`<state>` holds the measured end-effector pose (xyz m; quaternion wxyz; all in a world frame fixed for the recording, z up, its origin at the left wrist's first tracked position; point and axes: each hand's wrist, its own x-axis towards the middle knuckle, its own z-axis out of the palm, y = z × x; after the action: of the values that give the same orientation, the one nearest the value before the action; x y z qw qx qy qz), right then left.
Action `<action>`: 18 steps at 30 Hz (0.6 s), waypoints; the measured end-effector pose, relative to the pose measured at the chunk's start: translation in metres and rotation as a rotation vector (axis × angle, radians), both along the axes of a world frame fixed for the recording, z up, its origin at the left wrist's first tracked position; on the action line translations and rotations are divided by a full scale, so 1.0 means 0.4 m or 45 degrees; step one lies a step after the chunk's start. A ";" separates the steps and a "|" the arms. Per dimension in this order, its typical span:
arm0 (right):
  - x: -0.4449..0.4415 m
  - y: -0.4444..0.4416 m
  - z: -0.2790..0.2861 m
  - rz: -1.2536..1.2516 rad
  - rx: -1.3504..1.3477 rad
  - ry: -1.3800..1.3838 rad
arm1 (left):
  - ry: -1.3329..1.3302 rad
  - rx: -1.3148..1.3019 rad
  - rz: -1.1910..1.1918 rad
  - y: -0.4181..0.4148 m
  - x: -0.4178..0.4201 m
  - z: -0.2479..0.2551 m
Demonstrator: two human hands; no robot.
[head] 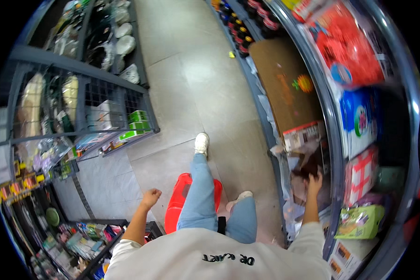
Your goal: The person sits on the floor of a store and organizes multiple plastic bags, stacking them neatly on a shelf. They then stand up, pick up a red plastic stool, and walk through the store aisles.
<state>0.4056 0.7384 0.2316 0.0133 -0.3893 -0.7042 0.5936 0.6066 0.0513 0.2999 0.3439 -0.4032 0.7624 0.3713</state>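
Observation:
My left hand (150, 198) hangs beside my body with loosely curled fingers and nothing in it, above the tiled floor. A red plastic stool (176, 203) stands under and between my legs. My right hand (314, 183) is raised at the right, over the lower shelf, near a dark opening beside a cardboard box (280, 84) and a smaller red and white box (302, 136). Whether its fingers touch anything there cannot be told. The picture is somewhat blurred around it.
Shelves line both sides of a tiled aisle (185, 77). Bottles (239, 33) and packaged goods, among them a blue and white pack (360, 119), fill the right rack (330, 140). On the left, a wire-grid rack (80, 131) holds green boxes (138, 126). Bins of small goods (84, 241) lie lower left.

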 end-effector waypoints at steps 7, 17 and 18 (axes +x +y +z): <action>0.149 -0.243 0.302 -0.046 0.134 -0.395 | -0.361 0.244 0.348 -0.080 0.162 -0.019; 0.009 -0.428 0.297 0.795 0.625 -0.577 | 0.152 0.142 0.530 -0.305 -0.297 -0.012; -0.036 -0.451 0.284 0.815 0.583 -0.567 | 0.206 0.132 0.558 -0.325 -0.337 -0.017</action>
<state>0.3912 0.5581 0.3452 -0.2372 -0.2572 -0.8880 0.2984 0.4720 -0.0787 0.2931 0.2132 -0.5098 0.6616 0.5069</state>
